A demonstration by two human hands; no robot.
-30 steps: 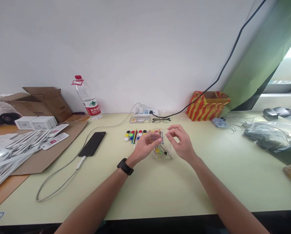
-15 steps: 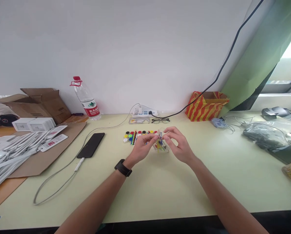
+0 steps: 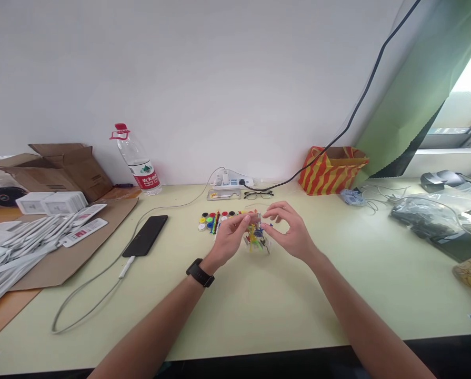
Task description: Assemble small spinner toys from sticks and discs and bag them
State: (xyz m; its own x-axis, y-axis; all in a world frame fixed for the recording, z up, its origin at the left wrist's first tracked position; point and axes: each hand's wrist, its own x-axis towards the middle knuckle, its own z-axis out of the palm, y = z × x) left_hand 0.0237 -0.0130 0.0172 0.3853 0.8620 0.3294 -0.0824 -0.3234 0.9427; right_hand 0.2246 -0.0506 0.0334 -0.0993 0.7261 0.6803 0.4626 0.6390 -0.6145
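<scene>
A clear plastic pack (image 3: 257, 243) of small yellow, blue and red pieces stands on the table between my hands. My left hand (image 3: 231, 234) is closed at its upper left side, thumb and forefinger pinched on the pack's top edge. From the right, my right hand (image 3: 288, 231) curls in, thumb and forefinger bent toward the same top edge. Something small and blue shows by its thumb tip, too small to name. Behind my left hand lie rows of round coloured discs (image 3: 209, 220) and thin coloured sticks (image 3: 216, 223).
Eyeglasses (image 3: 259, 195), a flat clear case (image 3: 224, 195) and a power strip (image 3: 233, 183) sit by the wall. To the left are a phone (image 3: 145, 237) on a cable, a water bottle (image 3: 140, 168) and white tags (image 3: 41, 237). A striped bag (image 3: 330, 173) stands back right.
The pack's coloured pieces show more fully below my fingers now. My right thumb and forefinger have spread slightly apart. The view has shifted a little.
</scene>
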